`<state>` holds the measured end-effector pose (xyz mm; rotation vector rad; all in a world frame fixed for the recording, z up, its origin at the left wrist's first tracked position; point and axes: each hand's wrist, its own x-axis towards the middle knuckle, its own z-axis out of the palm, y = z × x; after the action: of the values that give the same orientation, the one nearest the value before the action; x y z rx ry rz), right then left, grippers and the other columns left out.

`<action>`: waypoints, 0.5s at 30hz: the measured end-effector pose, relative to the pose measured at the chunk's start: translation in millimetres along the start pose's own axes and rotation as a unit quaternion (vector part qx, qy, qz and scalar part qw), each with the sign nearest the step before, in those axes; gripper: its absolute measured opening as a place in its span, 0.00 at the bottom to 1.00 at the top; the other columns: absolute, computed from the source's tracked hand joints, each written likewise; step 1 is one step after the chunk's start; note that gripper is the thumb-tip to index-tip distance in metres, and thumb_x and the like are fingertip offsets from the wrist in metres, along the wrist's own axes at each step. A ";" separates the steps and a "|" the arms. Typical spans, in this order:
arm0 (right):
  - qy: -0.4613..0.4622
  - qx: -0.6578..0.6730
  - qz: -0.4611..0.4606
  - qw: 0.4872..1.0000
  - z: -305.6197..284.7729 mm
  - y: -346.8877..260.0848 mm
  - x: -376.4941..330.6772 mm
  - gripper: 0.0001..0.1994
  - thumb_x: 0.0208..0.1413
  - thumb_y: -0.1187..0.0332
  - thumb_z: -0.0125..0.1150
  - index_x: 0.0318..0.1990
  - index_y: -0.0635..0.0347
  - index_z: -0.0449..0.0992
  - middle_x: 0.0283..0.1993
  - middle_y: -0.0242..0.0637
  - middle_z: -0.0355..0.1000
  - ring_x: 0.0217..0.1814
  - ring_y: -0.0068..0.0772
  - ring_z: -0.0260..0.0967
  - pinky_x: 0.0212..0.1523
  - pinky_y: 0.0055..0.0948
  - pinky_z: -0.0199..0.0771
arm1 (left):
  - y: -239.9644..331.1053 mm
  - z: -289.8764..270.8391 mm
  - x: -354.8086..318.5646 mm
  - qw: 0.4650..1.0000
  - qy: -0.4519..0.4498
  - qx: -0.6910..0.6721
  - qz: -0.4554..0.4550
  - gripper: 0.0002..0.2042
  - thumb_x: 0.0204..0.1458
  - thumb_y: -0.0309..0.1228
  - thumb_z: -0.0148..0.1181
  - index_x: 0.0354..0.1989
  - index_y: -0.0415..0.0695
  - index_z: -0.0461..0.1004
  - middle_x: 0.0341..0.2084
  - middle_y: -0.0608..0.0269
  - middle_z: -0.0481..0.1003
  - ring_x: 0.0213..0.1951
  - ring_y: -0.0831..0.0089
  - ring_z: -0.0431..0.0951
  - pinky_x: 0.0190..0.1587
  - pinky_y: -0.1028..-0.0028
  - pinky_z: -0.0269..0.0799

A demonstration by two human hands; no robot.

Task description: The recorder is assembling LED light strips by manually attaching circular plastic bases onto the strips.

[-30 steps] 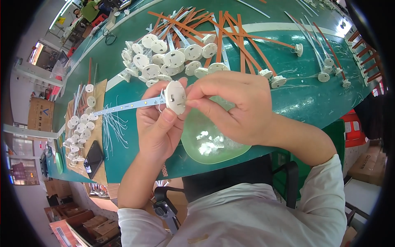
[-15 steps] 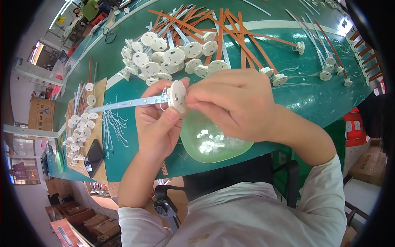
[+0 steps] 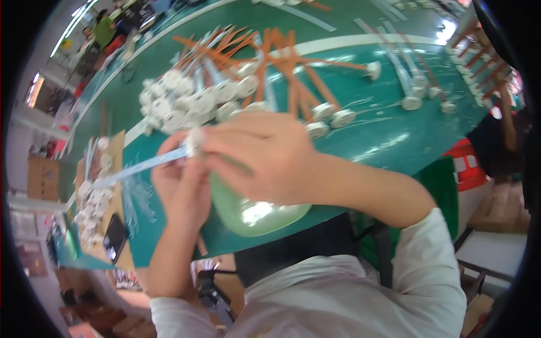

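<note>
My left hand (image 3: 183,188) and my right hand (image 3: 262,155) meet over the near edge of the green table (image 3: 394,135). Between them they grip one white round cap (image 3: 195,141) fixed on a long pale strip (image 3: 135,168) that sticks out to the left. My right hand covers most of the cap from the right; my left hand holds it from below. The frame is blurred by motion. Under the hands lies a shiny light-green dish (image 3: 253,211).
A heap of white round caps on strips (image 3: 191,98) lies behind the hands, with orange strips (image 3: 282,62) fanned out beyond. More capped strips (image 3: 411,90) lie at the right. A board with white parts (image 3: 93,191) stands at the left. People are far off at the upper left.
The view has shifted and blurred. Both hands stay together on the cap, and the strip has tilted so its left end points lower.
</note>
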<state>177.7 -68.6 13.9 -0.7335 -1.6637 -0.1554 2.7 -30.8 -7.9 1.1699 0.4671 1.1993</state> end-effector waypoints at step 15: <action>-0.038 -0.459 0.147 0.876 -219.3 52.6 -31.3 0.15 0.42 0.73 0.66 0.42 0.61 0.79 0.39 0.44 0.77 0.37 0.45 0.75 0.40 0.36 0.76 | 1.9 -15.8 15.5 0.959 -0.027 0.264 0.104 0.10 0.62 0.30 0.53 0.42 0.36 0.75 0.25 0.62 0.79 0.29 0.80 0.75 0.35 0.80 0.68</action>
<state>391.8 -145.5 22.7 -1.7107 -1.4794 -0.7380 -5.4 -10.1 -8.0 1.7387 0.6604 1.2561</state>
